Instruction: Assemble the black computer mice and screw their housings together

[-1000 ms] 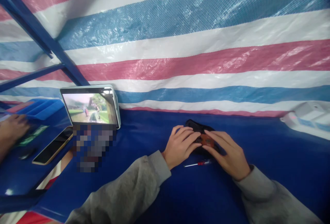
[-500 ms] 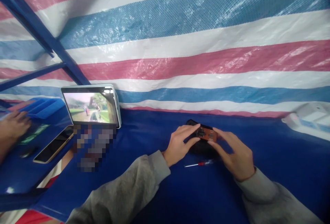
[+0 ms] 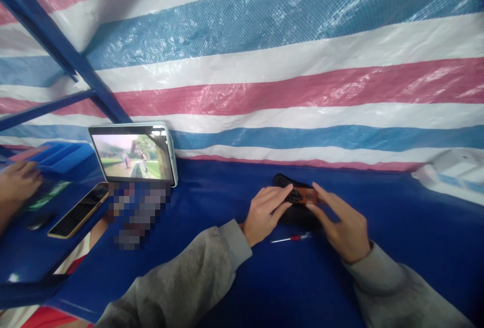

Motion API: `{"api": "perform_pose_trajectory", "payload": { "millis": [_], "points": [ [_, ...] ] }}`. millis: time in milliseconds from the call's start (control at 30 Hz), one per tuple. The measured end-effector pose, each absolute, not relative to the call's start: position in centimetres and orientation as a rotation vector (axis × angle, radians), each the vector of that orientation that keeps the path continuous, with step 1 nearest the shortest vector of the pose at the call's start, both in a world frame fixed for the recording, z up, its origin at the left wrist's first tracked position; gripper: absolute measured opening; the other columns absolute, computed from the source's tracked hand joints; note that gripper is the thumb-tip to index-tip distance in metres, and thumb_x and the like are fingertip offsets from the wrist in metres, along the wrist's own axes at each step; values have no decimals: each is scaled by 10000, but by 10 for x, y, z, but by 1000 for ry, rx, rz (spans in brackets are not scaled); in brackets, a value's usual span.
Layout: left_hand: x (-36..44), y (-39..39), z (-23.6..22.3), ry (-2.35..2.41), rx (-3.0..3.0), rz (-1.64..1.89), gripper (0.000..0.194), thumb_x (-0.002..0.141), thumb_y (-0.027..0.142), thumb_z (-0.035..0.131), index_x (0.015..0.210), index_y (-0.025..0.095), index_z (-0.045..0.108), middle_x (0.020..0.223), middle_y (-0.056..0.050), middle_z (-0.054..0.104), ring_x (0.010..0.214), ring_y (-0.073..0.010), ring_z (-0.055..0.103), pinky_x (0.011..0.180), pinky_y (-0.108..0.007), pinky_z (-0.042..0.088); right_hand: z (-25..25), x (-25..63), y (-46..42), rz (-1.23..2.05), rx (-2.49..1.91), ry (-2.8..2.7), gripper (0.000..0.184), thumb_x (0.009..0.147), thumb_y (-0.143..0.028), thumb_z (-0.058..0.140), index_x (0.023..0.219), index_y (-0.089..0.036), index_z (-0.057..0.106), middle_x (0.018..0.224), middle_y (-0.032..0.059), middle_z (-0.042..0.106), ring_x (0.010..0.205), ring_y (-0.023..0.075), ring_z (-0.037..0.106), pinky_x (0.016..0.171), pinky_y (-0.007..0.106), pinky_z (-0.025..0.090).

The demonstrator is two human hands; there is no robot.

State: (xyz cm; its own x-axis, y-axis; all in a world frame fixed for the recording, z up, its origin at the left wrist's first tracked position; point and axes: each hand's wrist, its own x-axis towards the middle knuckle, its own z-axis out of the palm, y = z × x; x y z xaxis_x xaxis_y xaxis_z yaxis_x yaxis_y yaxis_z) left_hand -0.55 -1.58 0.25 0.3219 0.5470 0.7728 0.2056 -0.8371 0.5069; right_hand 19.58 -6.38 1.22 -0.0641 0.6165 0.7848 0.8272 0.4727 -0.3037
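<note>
Both hands pinch a small orange-brown circuit board [image 3: 305,196] with dark parts on it. At its left end, my left hand [image 3: 263,212] grips it with thumb and fingertips. The right end is between the thumb and fingers of my right hand [image 3: 343,222]. Directly beneath lies a black plastic shell [image 3: 298,215], partly hidden by the board and fingers; whether the board touches it I cannot tell. A small screwdriver [image 3: 291,239] with a red and clear handle rests on the blue table just in front of the shell.
A tablet [image 3: 132,156] playing a video stands at the left rear. Left of it are a phone [image 3: 79,210], a dark rounded object [image 3: 40,220], a blue compartment tray [image 3: 64,157] and another person's hand [image 3: 20,182]. A white device [image 3: 454,177] sits far right, against striped sheeting.
The board has tipped slightly and sits a little lower toward the shell. Both my hands have shifted only slightly. The other person's hand at the left has moved a little.
</note>
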Motion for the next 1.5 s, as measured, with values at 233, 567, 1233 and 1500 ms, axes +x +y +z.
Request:
{"api": "perform_pose_trajectory", "payload": {
  "millis": [233, 567, 1233, 1500],
  "points": [
    [-6, -18, 4, 682, 2254, 1523, 399, 1002, 242, 573, 1400, 223, 554, 1159, -90, 716, 1040, -200, 680, 910, -371, 554, 22, 190, -69, -222, -1205, -1730, 493, 899, -221, 645, 1386, -241, 568, 959, 46, 757, 806, 170, 732, 794, 261, 581],
    [-8, -20, 8, 666, 2222, 1457, 417, 1010, 230, 554, 1423, 188, 526, 1222, -113, 698, 1078, -206, 679, 968, -378, 545, 15, 195, -70, 44, -1316, -1696, 402, 936, -377, 589, 1302, -211, 609, 766, -4, 756, 638, 147, 723, 691, 242, 581],
    [-6, -18, 10, 647, 2197, 1374, 395, 970, 340, 621, 1346, 222, 592, 1191, -93, 704, 1077, -212, 678, 964, -383, 556, 29, 194, -75, 415, -1268, -1705, 420, 960, -377, 522, 576, -207, 514, 465, -50, 498, 412, 77, 467, 470, 219, 396],
    [-6, -19, 11, 782, 2137, 1373, 356, 963, 376, 621, 1278, 209, 628, 1144, -90, 716, 1033, -219, 681, 942, -386, 554, 23, 189, -72, 122, -1279, -1615, 375, 878, -340, 657, 1228, -208, 638, 761, 4, 722, 597, 136, 671, 651, 255, 583]
  ]
}}
